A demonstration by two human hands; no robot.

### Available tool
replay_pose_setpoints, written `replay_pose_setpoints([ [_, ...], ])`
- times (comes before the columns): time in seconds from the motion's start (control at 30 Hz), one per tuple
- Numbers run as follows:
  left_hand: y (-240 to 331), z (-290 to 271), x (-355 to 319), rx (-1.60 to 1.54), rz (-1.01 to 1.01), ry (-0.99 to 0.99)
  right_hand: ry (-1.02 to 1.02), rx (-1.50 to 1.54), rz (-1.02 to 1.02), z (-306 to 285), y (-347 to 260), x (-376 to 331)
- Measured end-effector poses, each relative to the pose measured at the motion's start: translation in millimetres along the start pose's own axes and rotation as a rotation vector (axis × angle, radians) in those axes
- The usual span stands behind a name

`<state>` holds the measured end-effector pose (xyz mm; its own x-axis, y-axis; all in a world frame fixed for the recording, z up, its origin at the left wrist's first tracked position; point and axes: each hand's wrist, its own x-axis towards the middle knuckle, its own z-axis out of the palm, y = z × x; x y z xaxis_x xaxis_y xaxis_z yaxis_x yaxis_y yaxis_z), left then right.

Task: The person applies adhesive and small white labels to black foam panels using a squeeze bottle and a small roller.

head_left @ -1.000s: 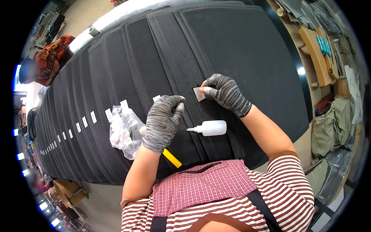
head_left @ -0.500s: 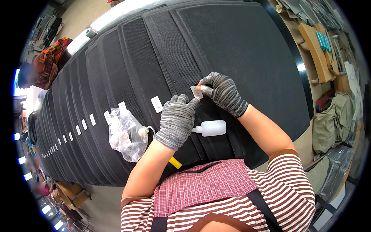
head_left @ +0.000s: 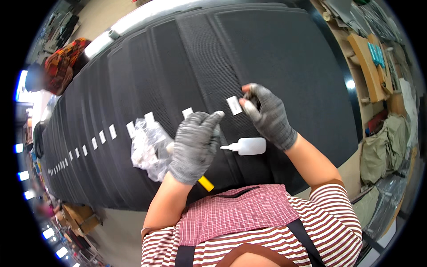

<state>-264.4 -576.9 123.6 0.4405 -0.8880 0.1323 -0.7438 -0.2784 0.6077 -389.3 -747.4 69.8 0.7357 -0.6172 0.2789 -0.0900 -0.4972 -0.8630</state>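
Note:
A long black ribbed mat (head_left: 275,58) lies across the bench. My right hand (head_left: 266,115), in a grey knit glove, pinches a small white label (head_left: 234,105) against the mat. My left hand (head_left: 195,144), also gloved, hovers just left of it with its fingers slightly curled and nothing in them. A white squeeze bottle (head_left: 247,146) lies on the mat between my wrists, its nozzle pointing left. A row of white labels (head_left: 112,131) runs along one rib toward the left.
A crumpled clear plastic bag (head_left: 149,147) with labels sits left of my left hand. A yellow-handled tool (head_left: 206,183) lies under my left wrist. Another person in a patterned top (head_left: 64,62) stands at far left. Wooden shelves (head_left: 371,66) and green bags (head_left: 387,151) are on the right.
My right hand has lowered the label onto the mat, a little farther left. My left hand has drawn back from the label and now hovers beside it.

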Motion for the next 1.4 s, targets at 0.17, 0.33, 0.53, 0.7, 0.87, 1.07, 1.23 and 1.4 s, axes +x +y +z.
replay_pose_setpoints([
  [0.17, -23, -63, -44, -0.083, -0.017, 0.431, -0.502, 0.003, -0.260, 36, -58, -58],
  [0.33, -44, -62, -81, 0.494, -0.147, 0.268, -0.866, -0.424, -0.027, 87, -88, -82],
  [0.53, -94, -43, -114, 0.333, -0.167, 0.412, -0.567, -0.398, -0.090, 67, -87, -88],
  [0.7, -88, -48, -115, 0.123, -0.302, 0.505, -0.167, -0.437, -0.188, -16, -68, -84],
  [0.87, -89, -47, -115, 0.122, -0.251, 0.534, -0.406, -0.801, 0.125, -37, -58, -71],
  [1.07, -86, -50, -116, 0.078, -0.258, 0.529, -0.358, -0.816, 0.205, -14, -21, -12],
  [1.23, -78, -56, -116, 0.073, -0.309, 0.510, -0.383, -0.801, 0.119, -27, -22, -37],
  [1.4, -94, -49, -124, 0.008, -0.304, 0.528, -0.592, -0.841, 0.246, -58, -69, -69],
])
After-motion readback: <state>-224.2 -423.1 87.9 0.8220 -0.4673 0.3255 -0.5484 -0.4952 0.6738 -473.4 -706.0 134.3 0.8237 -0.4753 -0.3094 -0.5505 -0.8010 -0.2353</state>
